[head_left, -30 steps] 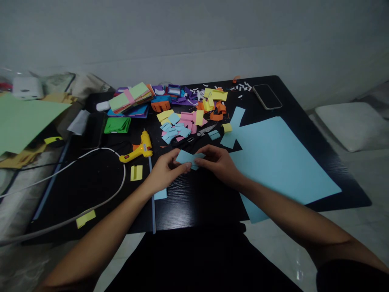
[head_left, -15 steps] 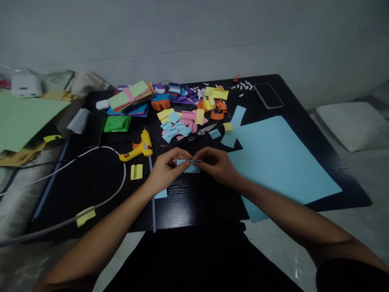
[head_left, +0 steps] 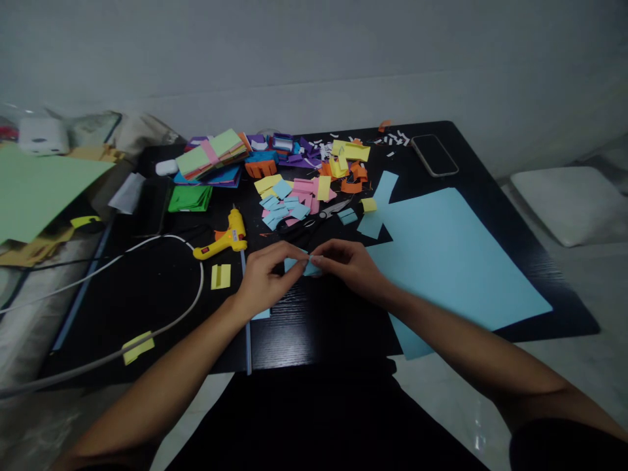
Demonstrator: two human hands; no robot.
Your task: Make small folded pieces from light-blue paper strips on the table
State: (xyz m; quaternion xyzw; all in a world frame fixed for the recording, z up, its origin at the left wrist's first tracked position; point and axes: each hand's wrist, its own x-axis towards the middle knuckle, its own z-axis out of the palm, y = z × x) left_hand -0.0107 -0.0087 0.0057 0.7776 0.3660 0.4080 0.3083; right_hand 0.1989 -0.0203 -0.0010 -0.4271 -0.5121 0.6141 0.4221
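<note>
Tabletop [head_left: 314, 340], black, rectangular and wood-grained, stands before a plain grey wall [head_left: 343, 52], with pale, glossy flooring [head_left: 554, 373] around it and a flat white cushion [head_left: 564, 199] off to the right. Near the middle of the surface, both bare hands pinch a small light-blue folded paper piece [head_left: 293, 266]: the left hand [head_left: 269, 271] grips it between thumb and fingers, and the right hand [head_left: 350, 265] grasps its right part, fingertips nearly meeting. Those fingers cover much of the piece, so its folds are hard to make out. A large light-blue paper sheet [head_left: 461, 261] lies to the right, partly hidden by the right forearm; the left forearm covers part of a light-blue paper slip [head_left: 262, 314]. Dark scissor handles [head_left: 292, 229] on the far side blend into the black top. At far left, a pale-green paper sheet [head_left: 44, 190] is cut off by the view, and the clutter around it is blurred.
</note>
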